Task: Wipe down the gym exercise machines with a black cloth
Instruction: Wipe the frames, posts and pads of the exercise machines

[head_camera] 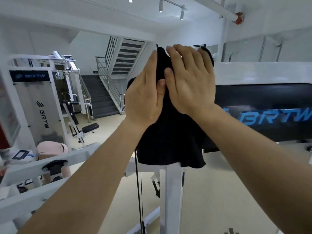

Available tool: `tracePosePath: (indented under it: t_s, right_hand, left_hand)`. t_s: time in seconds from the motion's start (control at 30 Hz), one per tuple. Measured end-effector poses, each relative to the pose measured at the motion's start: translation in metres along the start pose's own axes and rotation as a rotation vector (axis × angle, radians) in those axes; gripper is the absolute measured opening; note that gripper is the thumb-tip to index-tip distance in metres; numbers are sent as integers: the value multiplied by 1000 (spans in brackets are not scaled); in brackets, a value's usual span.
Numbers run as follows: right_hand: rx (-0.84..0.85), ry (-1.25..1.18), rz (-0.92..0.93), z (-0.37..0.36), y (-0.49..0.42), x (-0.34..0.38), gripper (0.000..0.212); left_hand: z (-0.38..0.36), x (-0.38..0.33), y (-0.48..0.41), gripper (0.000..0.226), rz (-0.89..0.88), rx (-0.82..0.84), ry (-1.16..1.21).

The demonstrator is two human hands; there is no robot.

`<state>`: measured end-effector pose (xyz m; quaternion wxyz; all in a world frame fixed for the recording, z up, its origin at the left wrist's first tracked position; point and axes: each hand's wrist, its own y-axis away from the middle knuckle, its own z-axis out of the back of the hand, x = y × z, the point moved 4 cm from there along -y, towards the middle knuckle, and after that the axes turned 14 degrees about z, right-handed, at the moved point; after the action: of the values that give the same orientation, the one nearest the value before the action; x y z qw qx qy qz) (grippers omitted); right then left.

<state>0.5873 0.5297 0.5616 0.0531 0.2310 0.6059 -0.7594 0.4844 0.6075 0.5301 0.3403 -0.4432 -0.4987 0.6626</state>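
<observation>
A black cloth [170, 141] is draped over the top of a white upright post [173, 191] of a gym machine, in the middle of the view. My left hand [143, 97] presses flat against the cloth's left side. My right hand [190, 81] lies flat on its upper right part, fingers together and pointing up. Both thumbs meet on the cloth near the centre. The cloth's lower edge hangs loose below my wrists. The post's top is hidden under the cloth.
A black panel with blue BRTW lettering [270, 115] sits on the white frame to the right. A black cable [139, 191] runs down left of the post. White frame bars [50, 166] cross at lower left. Another BRTW machine [42, 107] and a staircase [108, 92] stand behind.
</observation>
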Motion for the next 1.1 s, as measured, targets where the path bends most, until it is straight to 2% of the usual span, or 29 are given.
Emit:
tracePosePath:
  t_s: [0.07,0.17,0.3,0.43,0.6,0.83,0.97,1.1]
  right_hand:
    - [1,-3,-20,-2,11,4,55]
    - [65,-12,16,-8,48,23,63]
    - [108,-51,22,-16,97,50,66]
    - [103,-26,16,-15,88,47,66]
    - [43,-17,-31,-9,38,35,67]
    - [179,-45,4,-23,130,68,69]
    - [177,-21,17,-19,110,60,69]
    - [160,-22,-31,-18,85,51,69]
  left_hand:
    - [-3,4,11,63,22,-36,-69]
    - [-11,17,37,59,37,-60,-301]
    - [-14,32,77,62,-11,32,-529]
    - [-5,34,69,62,-58,83,-546]
    - [-2,27,21,66,9,61,-564]
    - [-1,59,110,60,-73,180,-578]
    - [3,56,103,58,-102,158,-577]
    - [3,42,75,63,2,119,-535]
